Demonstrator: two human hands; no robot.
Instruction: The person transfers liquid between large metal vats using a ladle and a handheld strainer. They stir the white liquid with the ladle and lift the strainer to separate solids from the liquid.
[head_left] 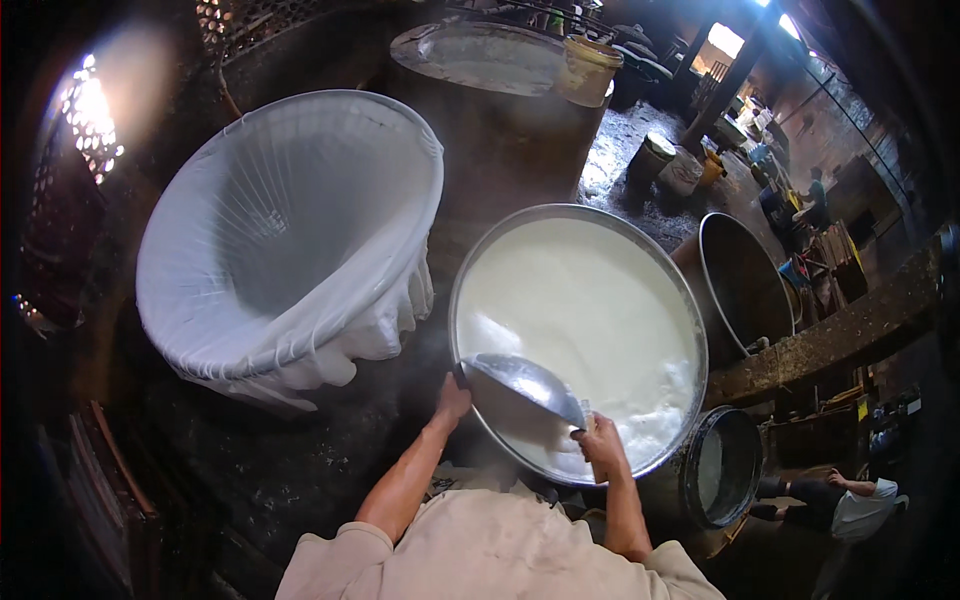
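Note:
A round vat [690,290] of white, milky liquid [570,290] stands in front of me, with foam near its right and near sides. Over its near left part I hold a shiny metal pan [525,378], shaped like a wok, tilted above the liquid. My left hand [454,398] is closed at the pan's dark left end, beside the vat's rim. My right hand [603,447] is wrapped round the short handle at the other end. Whether the pan's lower edge dips into the liquid, I cannot tell.
Left of the vat stands a wide tub lined with white cloth [300,210]. Behind are another large vat [480,55] and a yellowish bucket [588,70]. Dark metal barrels [745,285] line the right. A person [865,505] is at the lower right, another [815,197] farther back.

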